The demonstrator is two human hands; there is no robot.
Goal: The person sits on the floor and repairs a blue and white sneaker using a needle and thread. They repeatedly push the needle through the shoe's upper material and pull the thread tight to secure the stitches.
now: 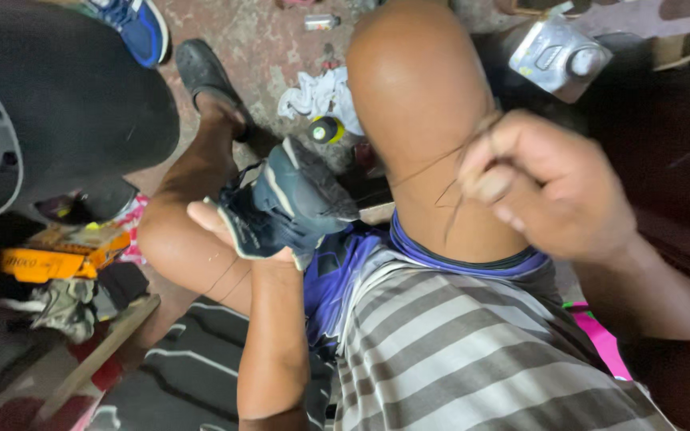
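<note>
L hand [229, 227] sits near centre, at about 9 o'clock from the middle of the view, its grip wrapped under a dark blue shoe [285, 203] w/ a grey-white edge; the shoe rests in the palm, thumb side poking out at the shoe's 9 o'clock. Grip closed around the shoe's underside, fingers mostly hidden behind it.

R hand [549, 187] at 3 o'clock, grip narrow, fingers curled into a loose fist pinching a thin dark thread [433, 168]. Thread runs from the fist toward 9 o'clock across the bare knee [417, 88], in the direction of the shoe; can't tell exactly where it meets the shoe.

Person wears grey striped shorts [457, 351] w/ blue trim, at 6 o'clock.

Around: concrete floor [257, 40] at 12 o'clock w/ a white rag [313, 96] and a small yellow-black round item [327, 130] just beside it. Black sandal [205, 76] at 11 o'clock on the person's foot; blue sneaker [137, 24] at the top L edge. Grey metal device [557, 52] w/ a knob at 1 o'clock. Orange packet [57, 259] at 9 o'clock, cluttered among cloth.
</note>
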